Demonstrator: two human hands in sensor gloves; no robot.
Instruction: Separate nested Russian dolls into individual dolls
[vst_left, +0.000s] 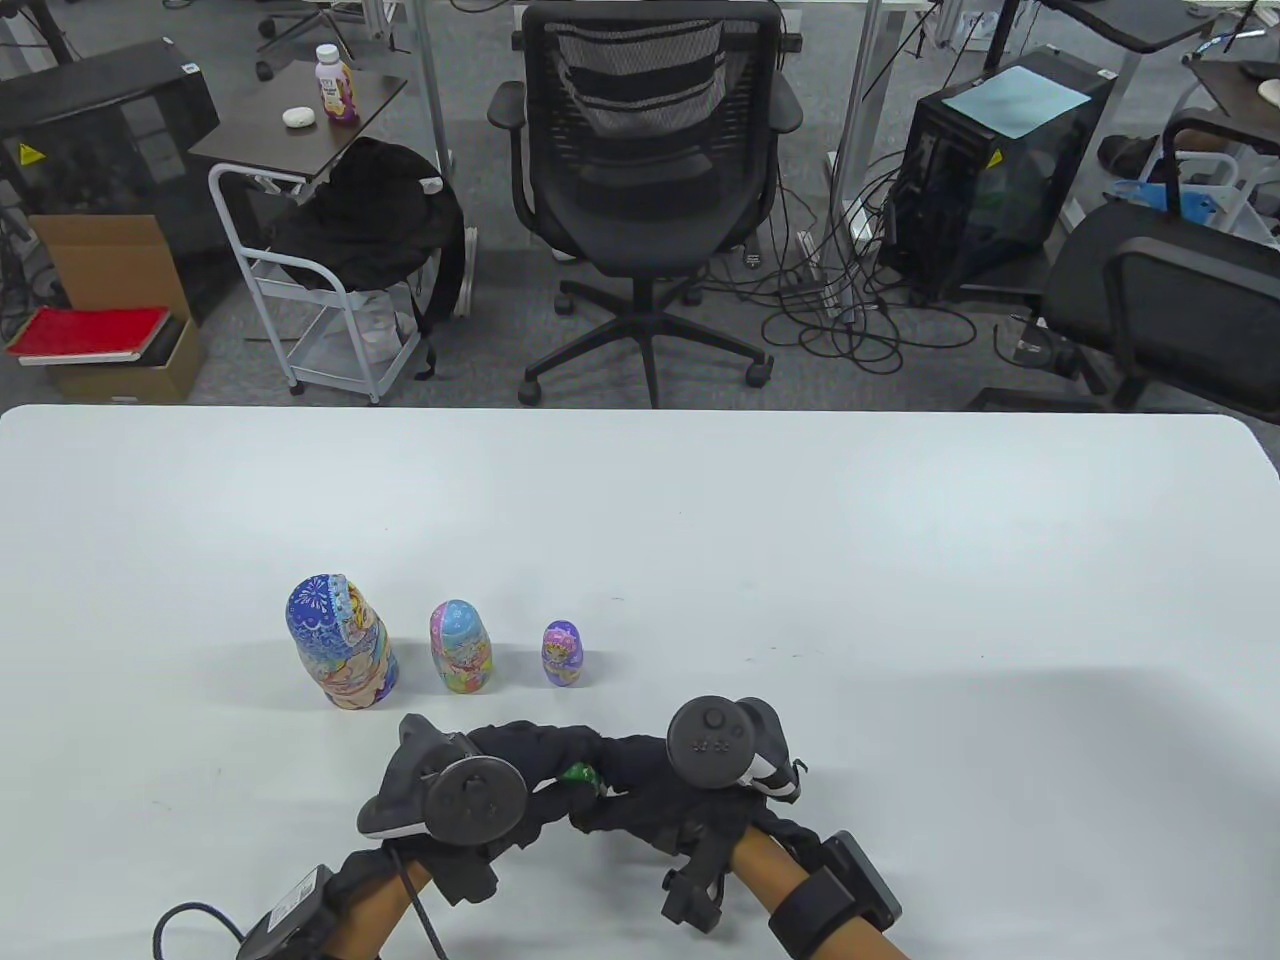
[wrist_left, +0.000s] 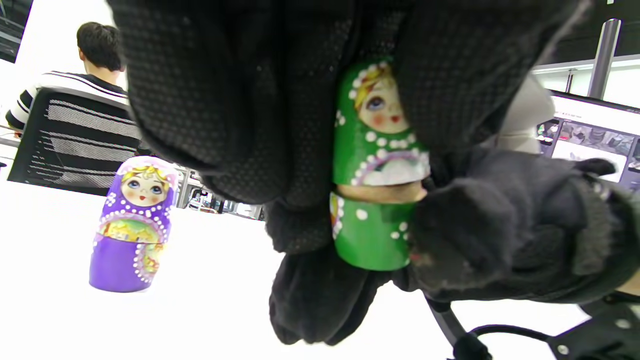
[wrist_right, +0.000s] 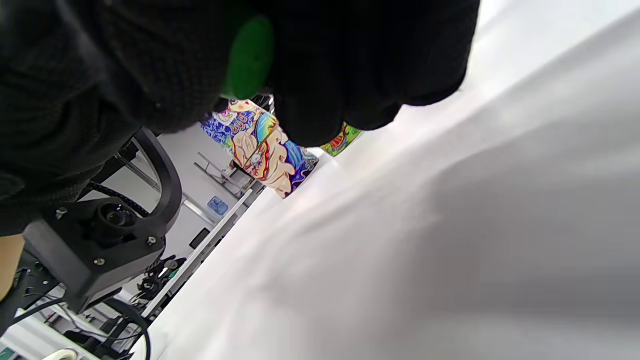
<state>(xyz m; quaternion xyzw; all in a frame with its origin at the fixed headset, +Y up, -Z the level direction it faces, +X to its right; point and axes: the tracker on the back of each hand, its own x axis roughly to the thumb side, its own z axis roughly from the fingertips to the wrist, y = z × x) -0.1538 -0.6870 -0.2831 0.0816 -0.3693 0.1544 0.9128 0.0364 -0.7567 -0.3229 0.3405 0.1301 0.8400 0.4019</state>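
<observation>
Gripping the green doll (wrist_left: 372, 200) between both hands above the table (vst_left: 900, 560), left hand (vst_left: 470, 790) and right hand (vst_left: 690, 790) closed on opposite halves, seam gapped: pull straight apart, keeping clear of purple doll (vst_left: 562, 653).

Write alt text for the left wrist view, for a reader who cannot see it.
Two gloved hands, left hand above and right hand below, grip a small green doll whose halves have parted at the waist, showing a bare wood band. A purple doll stands upright on the white table to the left.
</observation>
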